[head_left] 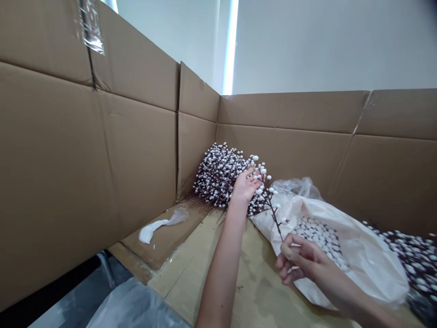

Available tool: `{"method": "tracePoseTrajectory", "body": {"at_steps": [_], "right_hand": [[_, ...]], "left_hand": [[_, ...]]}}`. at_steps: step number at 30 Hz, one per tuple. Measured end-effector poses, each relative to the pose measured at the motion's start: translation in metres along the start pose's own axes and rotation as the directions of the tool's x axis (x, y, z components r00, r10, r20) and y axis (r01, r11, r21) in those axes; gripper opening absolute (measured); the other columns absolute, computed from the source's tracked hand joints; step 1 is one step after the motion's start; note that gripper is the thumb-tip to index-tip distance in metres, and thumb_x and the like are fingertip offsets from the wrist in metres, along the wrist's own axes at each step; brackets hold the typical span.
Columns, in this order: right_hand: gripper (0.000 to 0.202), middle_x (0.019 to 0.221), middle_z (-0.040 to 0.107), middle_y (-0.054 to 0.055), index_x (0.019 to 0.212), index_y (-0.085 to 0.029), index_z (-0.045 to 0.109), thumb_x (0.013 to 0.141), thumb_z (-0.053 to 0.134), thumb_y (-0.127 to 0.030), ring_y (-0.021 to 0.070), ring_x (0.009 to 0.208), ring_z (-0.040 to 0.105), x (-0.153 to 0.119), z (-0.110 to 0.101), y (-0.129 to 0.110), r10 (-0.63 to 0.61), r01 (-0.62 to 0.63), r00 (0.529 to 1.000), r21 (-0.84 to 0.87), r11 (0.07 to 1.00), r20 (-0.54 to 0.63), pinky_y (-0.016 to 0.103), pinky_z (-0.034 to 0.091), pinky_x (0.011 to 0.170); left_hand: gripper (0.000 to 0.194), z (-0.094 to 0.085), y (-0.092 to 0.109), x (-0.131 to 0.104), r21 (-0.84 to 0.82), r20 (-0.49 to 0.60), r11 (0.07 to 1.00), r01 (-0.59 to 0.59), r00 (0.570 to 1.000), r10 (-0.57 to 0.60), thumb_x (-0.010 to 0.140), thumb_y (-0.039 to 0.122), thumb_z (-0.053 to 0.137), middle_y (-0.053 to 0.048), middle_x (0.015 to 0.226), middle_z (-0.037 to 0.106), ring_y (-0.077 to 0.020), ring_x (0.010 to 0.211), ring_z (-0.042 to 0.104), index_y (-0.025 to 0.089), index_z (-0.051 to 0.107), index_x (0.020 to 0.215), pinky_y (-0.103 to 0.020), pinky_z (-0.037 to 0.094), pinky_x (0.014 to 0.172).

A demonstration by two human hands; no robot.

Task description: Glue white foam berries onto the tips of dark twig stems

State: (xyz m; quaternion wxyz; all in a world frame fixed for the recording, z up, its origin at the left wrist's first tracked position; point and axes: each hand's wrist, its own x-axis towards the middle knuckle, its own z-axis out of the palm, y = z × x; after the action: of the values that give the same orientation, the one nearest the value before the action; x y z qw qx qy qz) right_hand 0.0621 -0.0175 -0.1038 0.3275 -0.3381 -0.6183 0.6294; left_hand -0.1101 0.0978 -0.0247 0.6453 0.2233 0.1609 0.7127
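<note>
The right hand pinched a thin brown-stemmed spray of round white berries; the left hand, fingers loosely spread by its tip, warranted light contact.

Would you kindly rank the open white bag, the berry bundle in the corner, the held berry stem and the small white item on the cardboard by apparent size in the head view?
1. Open white bag
2. Berry bundle
3. Held berry stem and small white item: too alike to rank
</note>
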Motion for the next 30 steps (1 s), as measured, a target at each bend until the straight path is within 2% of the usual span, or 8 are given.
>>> {"method": "tracePoseTrajectory", "body": {"at_steps": [3, 6, 11, 15, 17, 23, 26, 30], "right_hand": [[0.033, 0.081, 0.063, 0.004, 0.073, -0.017, 0.057, 0.077, 0.068, -0.048, 0.0121, 0.072, 0.058, 0.013, -0.003, -0.01, -0.057, 0.058, 0.99, 0.004, 0.998, -0.127, 0.024, 0.051, 0.067], [0.028, 0.077, 0.059, 0.002, 0.071, -0.017, 0.06, 0.072, 0.074, -0.041, 0.0102, 0.069, 0.054, 0.045, -0.011, -0.024, -0.143, 0.153, 0.956, 0.021, 0.988, -0.258, 0.02, 0.049, 0.064], [0.028, 0.066, 0.057, 0.001, 0.069, -0.015, 0.059, 0.067, 0.079, -0.035, 0.0081, 0.054, 0.051, 0.136, -0.011, -0.061, -0.192, 0.214, 0.948, 0.06, 0.975, -0.256, 0.02, 0.047, 0.053], [0.021, 0.066, 0.057, 0.0, 0.07, -0.013, 0.057, 0.081, 0.069, -0.026, 0.0063, 0.054, 0.052, 0.219, 0.009, -0.088, -0.202, 0.22, 0.941, 0.038, 0.975, -0.272, 0.019, 0.048, 0.055], [0.015, 0.079, 0.061, 0.001, 0.087, -0.011, 0.06, 0.089, 0.059, -0.026, 0.0082, 0.063, 0.057, 0.257, 0.023, -0.096, -0.193, 0.204, 0.937, 0.01, 0.979, -0.29, 0.023, 0.051, 0.059], [0.032, 0.113, 0.06, 0.01, 0.116, -0.012, 0.057, 0.09, 0.057, -0.031, 0.0189, 0.095, 0.062, 0.34, 0.062, -0.092, -0.132, 0.12, 0.923, -0.056, 0.991, -0.36, 0.037, 0.054, 0.08], [0.033, 0.116, 0.059, 0.01, 0.118, -0.013, 0.056, 0.09, 0.057, -0.032, 0.02, 0.098, 0.061, 0.362, 0.07, -0.081, -0.097, 0.071, 0.911, -0.079, 0.994, -0.4, 0.039, 0.053, 0.082], [0.034, 0.116, 0.059, 0.01, 0.118, -0.013, 0.056, 0.09, 0.057, -0.032, 0.0199, 0.098, 0.061, 0.378, 0.072, -0.067, -0.065, 0.015, 0.896, -0.116, 0.993, -0.439, 0.039, 0.053, 0.082]], "left_hand": [[0.004, -0.005, 0.007, -0.002, -0.001, -0.046, 0.999, 0.048, 0.998, -0.048, 0.073, 0.01, 0.06, -0.012, 0.08, 0.059, -0.0234, 0.072, 0.064, 0.014, 0.06, 0.076, -0.036, 0.052, 0.066], [0.007, -0.01, 0.023, -0.008, -0.047, -0.142, 0.998, -0.051, 0.989, 0.044, 0.076, 0.011, 0.059, -0.006, 0.076, 0.054, -0.0149, 0.065, 0.059, 0.015, 0.056, 0.072, -0.028, 0.051, 0.064], [0.018, -0.016, 0.073, -0.036, -0.117, -0.258, 0.927, -0.356, 0.912, 0.318, 0.077, 0.001, 0.056, 0.001, 0.074, 0.055, -0.0035, 0.06, 0.052, 0.016, 0.05, 0.069, -0.013, 0.045, 0.061], [0.021, -0.014, 0.107, -0.07, -0.153, -0.283, 0.825, -0.544, 0.824, 0.491, 0.078, -0.001, 0.056, 0.003, 0.074, 0.059, -0.0034, 0.06, 0.054, 0.017, 0.049, 0.07, -0.014, 0.044, 0.062], [0.021, -0.013, 0.116, -0.084, -0.163, -0.286, 0.789, -0.592, 0.794, 0.537, 0.079, 0.001, 0.056, 0.004, 0.071, 0.058, -0.0033, 0.058, 0.053, 0.017, 0.048, 0.069, -0.014, 0.044, 0.06], [0.01, -0.021, 0.127, -0.102, -0.093, -0.226, 0.735, -0.672, 0.733, 0.641, 0.083, 0.013, 0.054, 0.004, 0.064, 0.051, -0.0049, 0.059, 0.052, 0.02, 0.055, 0.076, -0.014, 0.046, 0.059], [0.007, -0.028, 0.129, -0.102, -0.07, -0.162, 0.712, -0.699, 0.712, 0.683, 0.083, 0.017, 0.055, 0.003, 0.065, 0.051, -0.006, 0.061, 0.053, 0.021, 0.057, 0.078, -0.014, 0.047, 0.06], [0.006, -0.03, 0.129, -0.101, -0.097, -0.167, 0.721, -0.687, 0.725, 0.668, 0.083, 0.016, 0.054, 0.003, 0.066, 0.051, -0.0056, 0.061, 0.053, 0.02, 0.058, 0.08, -0.014, 0.047, 0.059]]}}
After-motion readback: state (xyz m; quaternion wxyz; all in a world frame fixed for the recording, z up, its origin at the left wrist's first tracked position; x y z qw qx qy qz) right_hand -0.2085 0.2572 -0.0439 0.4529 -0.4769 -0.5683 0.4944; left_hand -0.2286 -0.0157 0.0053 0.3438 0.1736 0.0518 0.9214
